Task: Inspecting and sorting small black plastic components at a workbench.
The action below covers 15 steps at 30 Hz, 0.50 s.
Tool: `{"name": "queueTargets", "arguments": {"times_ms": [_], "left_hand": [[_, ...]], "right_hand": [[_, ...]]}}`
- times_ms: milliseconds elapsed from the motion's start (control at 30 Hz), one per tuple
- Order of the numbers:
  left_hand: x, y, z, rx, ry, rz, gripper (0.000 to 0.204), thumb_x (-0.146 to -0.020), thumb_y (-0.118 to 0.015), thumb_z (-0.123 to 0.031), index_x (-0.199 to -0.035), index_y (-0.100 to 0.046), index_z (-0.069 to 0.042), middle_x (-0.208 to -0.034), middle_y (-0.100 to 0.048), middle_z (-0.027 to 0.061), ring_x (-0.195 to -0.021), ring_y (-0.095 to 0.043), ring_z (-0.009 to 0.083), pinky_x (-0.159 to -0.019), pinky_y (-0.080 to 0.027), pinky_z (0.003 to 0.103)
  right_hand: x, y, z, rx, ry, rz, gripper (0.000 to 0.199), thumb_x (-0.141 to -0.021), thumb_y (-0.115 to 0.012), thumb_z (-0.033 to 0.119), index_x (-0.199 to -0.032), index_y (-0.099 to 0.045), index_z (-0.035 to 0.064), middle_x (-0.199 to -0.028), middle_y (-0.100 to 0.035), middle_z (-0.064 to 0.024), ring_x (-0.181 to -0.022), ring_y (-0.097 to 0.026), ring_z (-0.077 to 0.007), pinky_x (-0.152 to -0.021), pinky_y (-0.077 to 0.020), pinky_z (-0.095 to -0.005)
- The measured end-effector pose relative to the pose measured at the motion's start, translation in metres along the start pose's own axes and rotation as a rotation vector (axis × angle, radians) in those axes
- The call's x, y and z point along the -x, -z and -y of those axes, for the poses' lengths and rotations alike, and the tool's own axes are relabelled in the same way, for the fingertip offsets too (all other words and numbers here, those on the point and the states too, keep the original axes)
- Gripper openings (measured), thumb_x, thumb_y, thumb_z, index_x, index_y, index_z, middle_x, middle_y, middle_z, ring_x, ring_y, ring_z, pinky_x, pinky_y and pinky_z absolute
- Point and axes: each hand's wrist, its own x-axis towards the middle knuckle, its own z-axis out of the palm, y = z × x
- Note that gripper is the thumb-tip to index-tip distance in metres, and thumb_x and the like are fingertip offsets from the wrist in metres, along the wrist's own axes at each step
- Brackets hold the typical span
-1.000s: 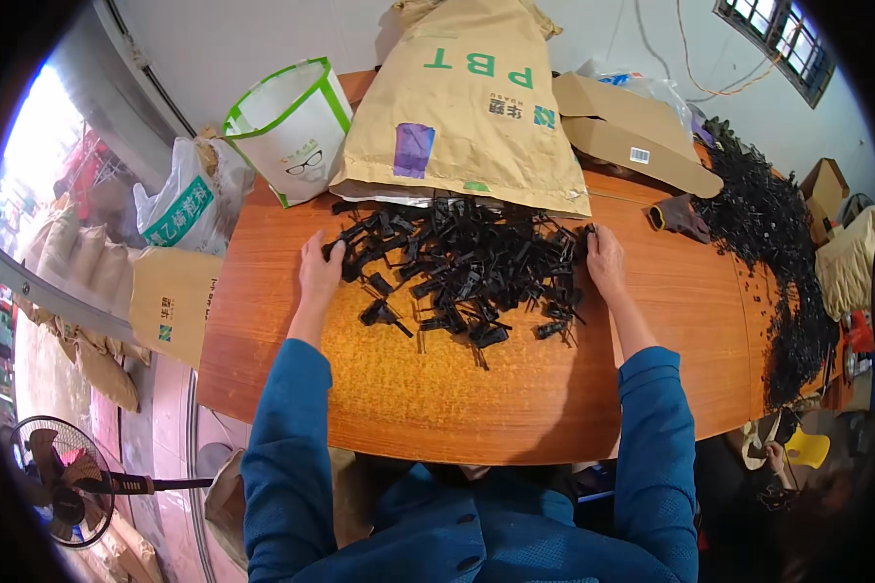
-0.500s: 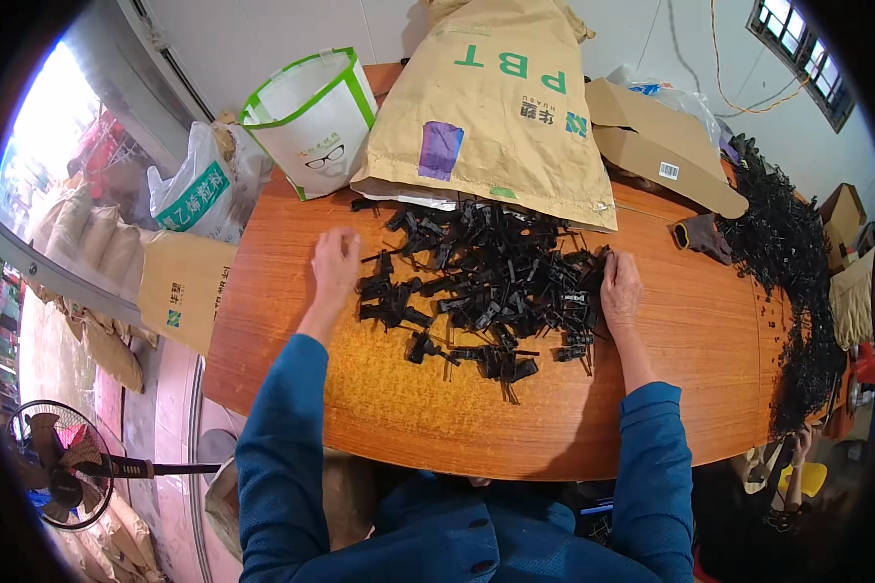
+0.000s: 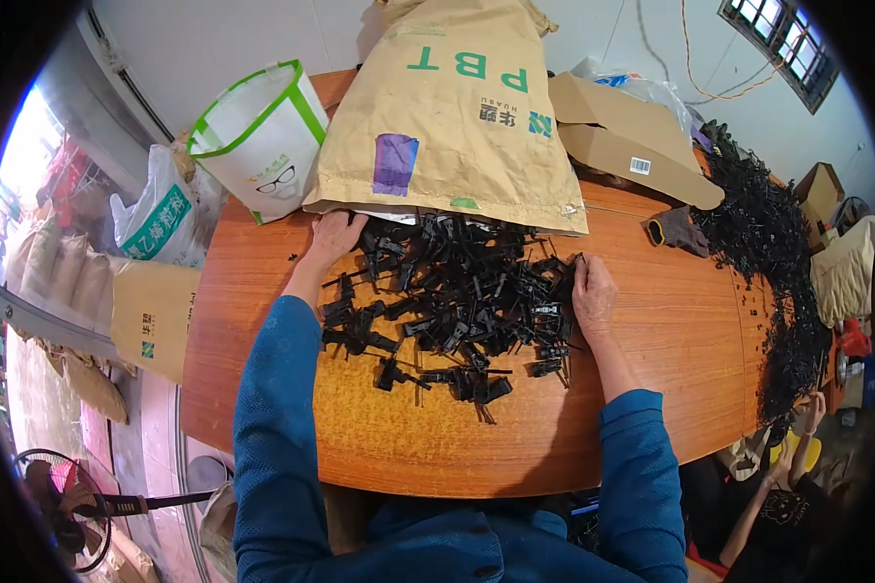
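Observation:
A heap of black plastic parts [image 3: 467, 301] with thin prongs lies on the wooden table [image 3: 671, 340] before me. Above it rests a large brown paper sack [image 3: 476, 160], its lower edge over the far parts. At that sack's lower left corner is my left hand [image 3: 336, 238], fingers bent together beside the outermost parts; what they grip, if anything, is hidden. My right hand [image 3: 595, 291] sits at the heap's right edge, its fingers curled and pressed together against dark parts. Whatever it pinches there is too small to make out.
A white bag with green trim [image 3: 262, 146] stands left of the sack. To the right lie an open cardboard box [image 3: 632, 136], a dark glove [image 3: 679, 231] and a long mound of black pieces [image 3: 763, 233]. Another person's hands [image 3: 797, 447] show at lower right. A fan [image 3: 63, 510] stands lower left.
My left hand has gone from beside the heap to the sack's lower left corner. My right hand stays at the heap's right edge. The whole view has shifted slightly.

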Motion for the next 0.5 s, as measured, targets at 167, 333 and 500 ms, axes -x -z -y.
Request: {"name": "queueTargets", "arguments": {"times_ms": [167,333,500], "left_hand": [[-0.014,-0.013,-0.012,-0.020,-0.186,-0.073,0.061,-0.089,-0.042,-0.051,-0.128,-0.051,-0.004,-0.131,-0.051,0.0223,-0.122,-0.044,0.0392,-0.103,-0.031,0.045],[-0.012,-0.011,-0.063,0.084,-0.175,0.087,0.059,-0.088,-0.048,-0.048,-0.128,-0.050,-0.004,-0.133,-0.048,0.0227,-0.124,-0.041,0.0398,-0.105,-0.029,0.046],[0.004,-0.003,-0.074,0.146,-0.185,0.175,0.058,-0.085,-0.052,-0.045,-0.124,-0.053,-0.002,-0.125,-0.054,0.0256,-0.118,-0.048,0.0396,-0.100,-0.035,0.045]], "right_hand": [[-0.001,-0.004,0.004,-0.048,0.011,-0.010,0.009,-0.090,-0.057,0.012,-0.088,-0.058,0.0038,-0.074,-0.057,-0.0203,-0.069,-0.058,-0.0394,-0.059,-0.0447,-0.0429],[-0.002,-0.001,0.002,-0.038,0.000,-0.029,0.009,-0.089,-0.058,0.012,-0.087,-0.058,0.0036,-0.074,-0.057,-0.0202,-0.070,-0.058,-0.0395,-0.058,-0.0444,-0.0429],[-0.001,0.000,0.000,-0.001,-0.028,0.011,0.007,-0.088,-0.058,0.011,-0.087,-0.057,0.0043,-0.079,-0.060,-0.0181,-0.073,-0.060,-0.0386,-0.060,-0.0466,-0.0441]]}}
